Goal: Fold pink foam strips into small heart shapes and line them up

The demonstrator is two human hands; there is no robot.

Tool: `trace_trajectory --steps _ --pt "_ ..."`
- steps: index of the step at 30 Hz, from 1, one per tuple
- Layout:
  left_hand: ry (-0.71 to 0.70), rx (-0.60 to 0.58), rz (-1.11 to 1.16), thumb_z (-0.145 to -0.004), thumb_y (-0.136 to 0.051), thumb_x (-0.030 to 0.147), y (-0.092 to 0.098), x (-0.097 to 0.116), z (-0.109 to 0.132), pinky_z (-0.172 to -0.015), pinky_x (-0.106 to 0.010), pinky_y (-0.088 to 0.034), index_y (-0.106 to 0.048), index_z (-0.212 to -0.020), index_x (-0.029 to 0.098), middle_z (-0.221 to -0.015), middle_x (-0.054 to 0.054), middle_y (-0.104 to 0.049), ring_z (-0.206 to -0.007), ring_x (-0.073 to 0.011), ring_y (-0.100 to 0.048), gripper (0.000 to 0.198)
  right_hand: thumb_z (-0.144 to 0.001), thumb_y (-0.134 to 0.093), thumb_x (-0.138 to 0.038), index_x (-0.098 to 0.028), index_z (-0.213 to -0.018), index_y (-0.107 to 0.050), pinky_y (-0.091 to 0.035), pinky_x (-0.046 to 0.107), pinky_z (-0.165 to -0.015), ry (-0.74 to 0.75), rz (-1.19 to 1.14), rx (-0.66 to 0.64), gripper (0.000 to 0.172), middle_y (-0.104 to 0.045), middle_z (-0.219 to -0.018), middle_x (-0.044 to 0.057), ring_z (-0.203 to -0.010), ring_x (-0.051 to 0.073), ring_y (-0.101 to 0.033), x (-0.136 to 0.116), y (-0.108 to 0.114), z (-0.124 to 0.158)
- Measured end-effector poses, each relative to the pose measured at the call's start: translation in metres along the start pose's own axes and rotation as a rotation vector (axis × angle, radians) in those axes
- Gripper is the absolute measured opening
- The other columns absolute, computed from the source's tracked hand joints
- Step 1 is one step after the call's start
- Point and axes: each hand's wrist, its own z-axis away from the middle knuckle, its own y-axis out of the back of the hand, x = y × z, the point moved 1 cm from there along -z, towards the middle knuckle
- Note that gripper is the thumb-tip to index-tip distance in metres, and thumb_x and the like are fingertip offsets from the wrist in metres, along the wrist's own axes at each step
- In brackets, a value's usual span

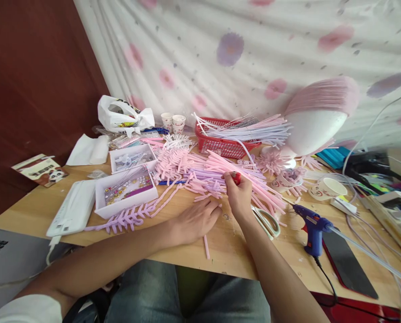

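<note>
My left hand [200,220] rests low over the table with its fingers curled inward. A short pink pipe cleaner [206,247] sticks out below it toward the table's front edge; the fingers hide its other end. My right hand [239,195] is closed around a small red object [236,178], mostly covered by the fingers, so its kind does not show. Just beyond both hands lie long pink pipe cleaners [264,186] and a heap of short pink pieces [173,163]. Beside my right wrist are scissors [267,222] with pale handles.
A blue glue gun [313,226] and a dark phone [350,264] lie at the right. White boxes of beads [126,208], a purple leafy stem [126,218] and a white power bank [73,208] are left. Behind stand a red basket [214,146] and a white mannequin head [316,130].
</note>
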Motion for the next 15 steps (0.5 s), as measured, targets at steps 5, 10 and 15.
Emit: trace_trajectory --steps 5,10,15 --pt "0.020 -0.009 0.175 -0.101 -0.039 0.024 0.007 -0.013 -0.002 -0.100 -0.036 -0.046 -0.060 -0.112 0.014 -0.120 -0.012 -0.060 -0.111 -0.0232 -0.058 0.025 -0.082 -0.058 -0.036 -0.019 -0.061 -0.054 -0.025 0.027 -0.052 0.011 0.008 -0.001 0.028 -0.034 -0.049 -0.008 -0.051 0.010 -0.032 0.000 0.000 0.000" --pt "-0.048 -0.067 0.089 -0.076 -0.064 0.071 0.015 -0.007 0.004 -0.109 -0.049 -0.037 -0.052 -0.131 0.005 -0.137 -0.024 -0.051 -0.126 -0.0386 -0.047 0.087 -0.082 -0.057 -0.036 -0.019 -0.059 -0.053 -0.026 0.027 -0.053 0.020 -0.001 -0.009 0.029 -0.034 -0.050 -0.007 -0.052 0.010 -0.031 -0.003 -0.001 0.000" --pt "-0.073 -0.101 0.000 -0.082 -0.061 0.067 0.008 0.000 0.004 -0.101 -0.045 -0.041 -0.056 -0.126 0.008 -0.125 -0.019 -0.059 -0.115 -0.0341 -0.055 0.074 -0.081 -0.057 -0.035 -0.018 -0.059 -0.054 -0.026 0.027 -0.053 0.008 0.000 -0.007 0.028 -0.035 -0.050 -0.007 -0.051 0.010 -0.031 -0.002 -0.001 0.001"
